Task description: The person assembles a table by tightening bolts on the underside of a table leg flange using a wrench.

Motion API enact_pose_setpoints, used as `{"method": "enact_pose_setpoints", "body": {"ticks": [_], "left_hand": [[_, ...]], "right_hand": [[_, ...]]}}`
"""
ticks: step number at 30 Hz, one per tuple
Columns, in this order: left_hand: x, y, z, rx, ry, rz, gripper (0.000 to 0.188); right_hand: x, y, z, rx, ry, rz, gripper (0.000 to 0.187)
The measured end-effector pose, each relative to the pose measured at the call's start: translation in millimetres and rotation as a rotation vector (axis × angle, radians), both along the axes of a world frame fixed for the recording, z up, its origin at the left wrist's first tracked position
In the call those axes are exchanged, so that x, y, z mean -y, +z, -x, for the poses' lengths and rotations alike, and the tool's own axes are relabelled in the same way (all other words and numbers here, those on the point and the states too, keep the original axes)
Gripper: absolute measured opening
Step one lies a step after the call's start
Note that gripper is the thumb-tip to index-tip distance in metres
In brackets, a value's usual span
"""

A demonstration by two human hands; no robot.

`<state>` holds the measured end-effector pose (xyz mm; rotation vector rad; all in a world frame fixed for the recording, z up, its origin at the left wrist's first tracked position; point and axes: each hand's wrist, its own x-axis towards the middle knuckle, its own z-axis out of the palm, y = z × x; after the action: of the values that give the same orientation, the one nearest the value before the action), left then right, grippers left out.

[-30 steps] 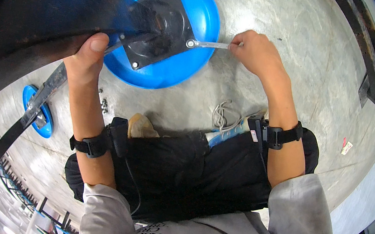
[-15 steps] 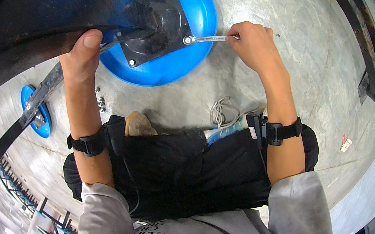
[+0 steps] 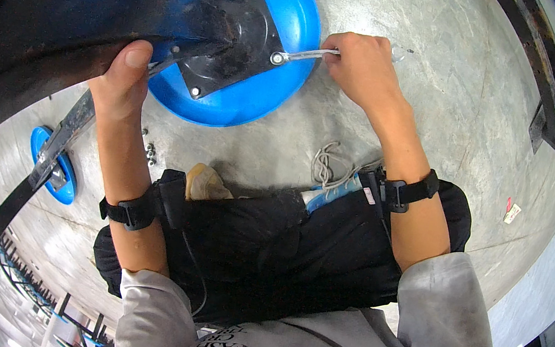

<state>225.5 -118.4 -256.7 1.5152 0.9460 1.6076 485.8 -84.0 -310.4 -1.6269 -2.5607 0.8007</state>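
My right hand is closed around a silver wrench. The wrench's ring end sits over a bolt head or nut at the right corner of a black square plate. Silver fasteners also show at the plate's top and bottom corners. Beneath the plate lies a round blue dish-shaped base. A wide, curved black metal bar rises from the plate toward the left, hiding its far-left corner. My left hand grips this bar, thumb on the near edge and fingertips over the far one.
Several small loose nuts lie on the concrete floor near my left forearm. Farther left is another blue base with a black bar. A black metal frame stands at the right. My shoes are close below the blue dish.
My right hand has shifted left along the wrench, closer to the plate, and the handle's far end now shows beyond it. The ring end stays on the same fastener; my left hand holds still.
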Motion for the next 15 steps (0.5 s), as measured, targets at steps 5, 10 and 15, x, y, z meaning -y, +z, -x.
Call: {"method": "enact_pose_setpoints", "body": {"ticks": [5, 10, 15], "left_hand": [[-1, -2, -1, 0.029, 0.002, 0.000, 0.080], [0, 1, -1, -0.016, 0.032, 0.027, 0.081], [4, 3, 0, -0.057, 0.051, 0.069, 0.082]], "right_hand": [[-4, -2, -2, 0.003, 0.055, -0.091, 0.011], [-9, 0, -4, -0.059, 0.089, -0.111, 0.013], [-16, 12, 3, -0.436, -0.152, 0.377, 0.017]]}}
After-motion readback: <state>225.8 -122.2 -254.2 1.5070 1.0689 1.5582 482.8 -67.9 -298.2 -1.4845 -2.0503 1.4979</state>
